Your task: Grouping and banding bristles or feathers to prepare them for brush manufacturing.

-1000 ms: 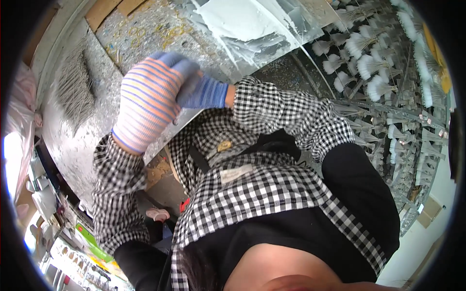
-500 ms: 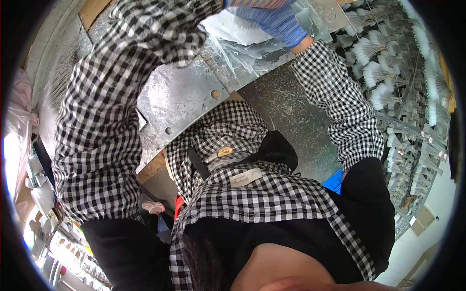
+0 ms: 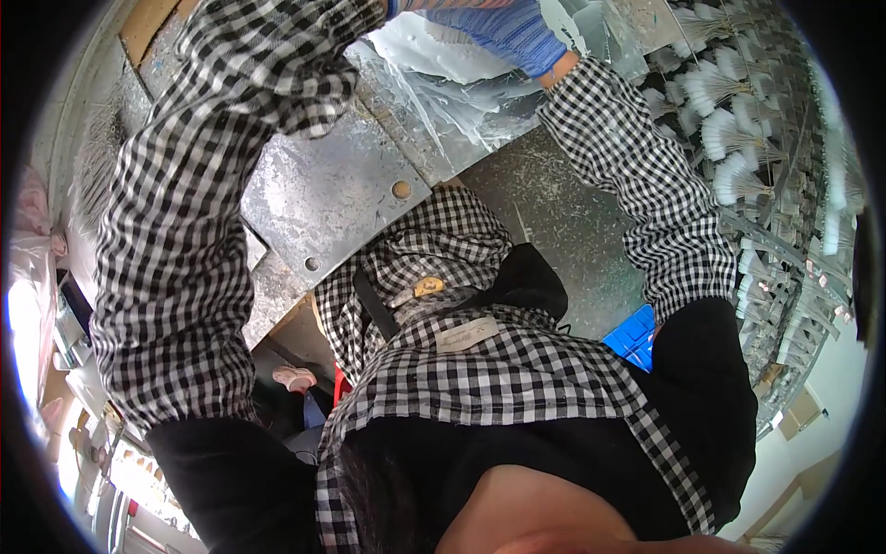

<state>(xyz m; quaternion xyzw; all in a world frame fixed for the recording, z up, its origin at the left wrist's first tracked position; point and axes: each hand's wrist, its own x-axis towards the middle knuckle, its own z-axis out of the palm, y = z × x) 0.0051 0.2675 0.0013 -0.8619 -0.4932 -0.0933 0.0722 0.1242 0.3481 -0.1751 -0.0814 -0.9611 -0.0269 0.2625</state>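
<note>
Both arms, in black-and-white checked sleeves, reach to the top edge of the head view. My right hand (image 3: 512, 33), in a blue knitted glove, lies over a glossy white mass (image 3: 429, 54); its fingers run out of view. Of my left hand (image 3: 395, 6) only a bit of blue glove shows beyond the sleeve, and its fingers are cut off. Orange-striped glove fabric shows between the two hands. The white mass rests on a pale, streaky sheet or coating (image 3: 461, 115) spread over the worktop. Whether either hand grips anything is hidden.
A metal plate (image 3: 318, 185) with two round holes lies nearer me, left of centre. To the right stand racks crowded with white fan-shaped tufts (image 3: 734, 134) on thin stems. A blue plastic crate (image 3: 632, 339) sits below my right elbow. Pink plastic bags (image 3: 32, 222) hang at far left.
The view has shifted slightly, so the worktop and metal plate appear a little further left. Both arms have moved slightly left and up in the picture, with the hands still at the white mass.
</note>
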